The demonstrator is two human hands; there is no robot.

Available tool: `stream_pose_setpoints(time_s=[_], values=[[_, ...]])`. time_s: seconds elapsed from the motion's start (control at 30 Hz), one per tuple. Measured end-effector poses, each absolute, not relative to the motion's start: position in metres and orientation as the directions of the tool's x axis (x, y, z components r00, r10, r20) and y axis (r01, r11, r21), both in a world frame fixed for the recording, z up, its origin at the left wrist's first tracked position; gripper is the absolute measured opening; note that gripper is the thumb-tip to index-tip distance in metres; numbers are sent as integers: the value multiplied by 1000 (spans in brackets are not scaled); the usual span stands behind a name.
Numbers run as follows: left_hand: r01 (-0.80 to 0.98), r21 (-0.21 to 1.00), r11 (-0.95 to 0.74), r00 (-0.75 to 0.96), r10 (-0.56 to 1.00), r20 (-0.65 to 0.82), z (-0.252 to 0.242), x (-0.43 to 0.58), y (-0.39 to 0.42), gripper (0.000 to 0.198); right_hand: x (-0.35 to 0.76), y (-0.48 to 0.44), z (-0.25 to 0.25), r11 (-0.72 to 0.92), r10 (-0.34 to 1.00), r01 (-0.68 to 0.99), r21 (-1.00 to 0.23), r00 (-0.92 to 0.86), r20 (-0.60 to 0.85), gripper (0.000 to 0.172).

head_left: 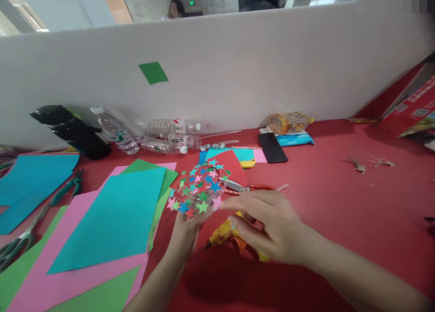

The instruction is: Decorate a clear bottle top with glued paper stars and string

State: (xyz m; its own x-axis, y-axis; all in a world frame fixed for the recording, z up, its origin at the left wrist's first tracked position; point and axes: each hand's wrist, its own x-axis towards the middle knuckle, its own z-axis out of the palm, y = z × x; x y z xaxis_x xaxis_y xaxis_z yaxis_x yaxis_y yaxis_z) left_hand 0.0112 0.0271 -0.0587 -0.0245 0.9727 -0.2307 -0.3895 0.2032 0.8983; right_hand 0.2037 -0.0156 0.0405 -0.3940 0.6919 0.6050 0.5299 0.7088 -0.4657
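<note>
My left hand point(186, 234) holds up a clear round object covered with small coloured paper stars point(199, 188) from below. My right hand point(268, 228) reaches across from the right, its fingers pinched at the object's right edge, pressing on a pink star there. Under my right hand lies a yellow glue gun point(226, 234) with an orange trigger, nozzle pointing left. Orange-handled scissors point(244, 187) lie just behind the star-covered object on the red table point(340, 203).
Sheets of blue, pink and green paper point(112, 216) cover the table's left side, with pliers point(66, 192) and large scissors point(13, 246). Plastic bottles point(170, 135), a black phone point(272, 147) and a snack bag point(288, 121) lie along the white partition point(238, 67). Red boxes point(413, 108) stand far right.
</note>
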Motion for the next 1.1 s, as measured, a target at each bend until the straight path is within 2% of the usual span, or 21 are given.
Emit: stream_pose_setpoints(time_s=[0.1,0.27,0.4,0.57,0.73,1.1], values=[[-386,890,244,31,967,-252,-49,16,27,30,199,-15,35,732,661,559,-389,-447,603,18],[-388,885,256,47,965,-258,-39,20,27,32,196,-12,26,690,686,627,-363,-405,604,16],[-382,889,251,62,967,-246,-38,22,26,34,194,-12,21,683,696,622,-382,-396,599,19],[-365,903,227,32,972,-231,-47,20,25,36,191,-10,12,626,741,634,-454,-303,599,18],[-336,927,164,-24,983,-182,-59,13,24,36,191,-10,6,612,738,650,-450,-264,621,16],[-281,947,156,-34,984,-172,-51,15,24,36,185,-11,8,655,680,682,-326,-343,648,22]])
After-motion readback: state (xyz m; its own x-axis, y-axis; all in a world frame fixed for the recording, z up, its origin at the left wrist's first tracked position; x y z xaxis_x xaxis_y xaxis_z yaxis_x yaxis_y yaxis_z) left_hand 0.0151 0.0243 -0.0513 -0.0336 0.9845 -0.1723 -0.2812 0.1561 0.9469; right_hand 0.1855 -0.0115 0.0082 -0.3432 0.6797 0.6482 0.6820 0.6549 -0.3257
